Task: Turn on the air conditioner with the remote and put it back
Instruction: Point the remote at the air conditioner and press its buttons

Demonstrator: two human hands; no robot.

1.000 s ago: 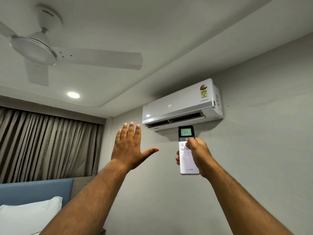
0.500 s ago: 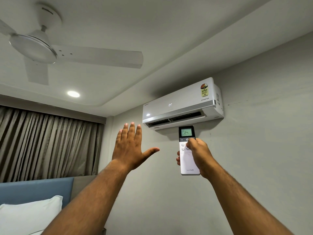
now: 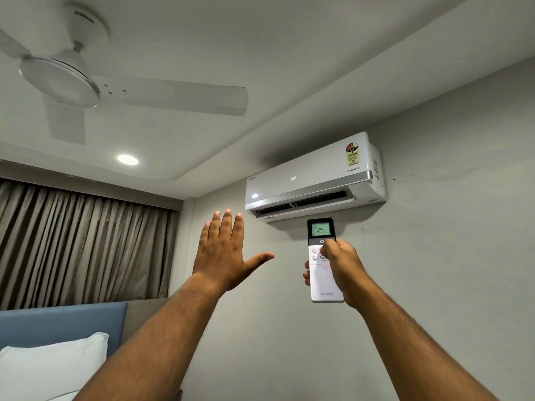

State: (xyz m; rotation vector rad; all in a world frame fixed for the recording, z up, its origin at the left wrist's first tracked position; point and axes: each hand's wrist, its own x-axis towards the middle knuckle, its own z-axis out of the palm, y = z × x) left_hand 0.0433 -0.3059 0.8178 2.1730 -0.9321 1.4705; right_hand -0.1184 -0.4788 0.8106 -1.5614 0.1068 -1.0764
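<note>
A white air conditioner (image 3: 315, 176) hangs high on the wall, its front showing 24 and its lower flap open. Just below it my right hand (image 3: 344, 270) grips a white remote (image 3: 325, 285) upright, the lit screen reading 24, with my thumb on the buttons under the screen. My left hand (image 3: 224, 253) is raised flat to the left of the remote, fingers together and thumb spread, palm toward the air conditioner, holding nothing.
A white ceiling fan (image 3: 66, 79) hangs at the upper left beside a lit ceiling spot (image 3: 127, 159). Brown curtains (image 3: 81, 247) cover the left wall. A blue headboard (image 3: 60, 322) and a white pillow (image 3: 49, 369) sit at the lower left.
None of note: both hands hold nearly the same pose, and the remote stays pointed at the air conditioner.
</note>
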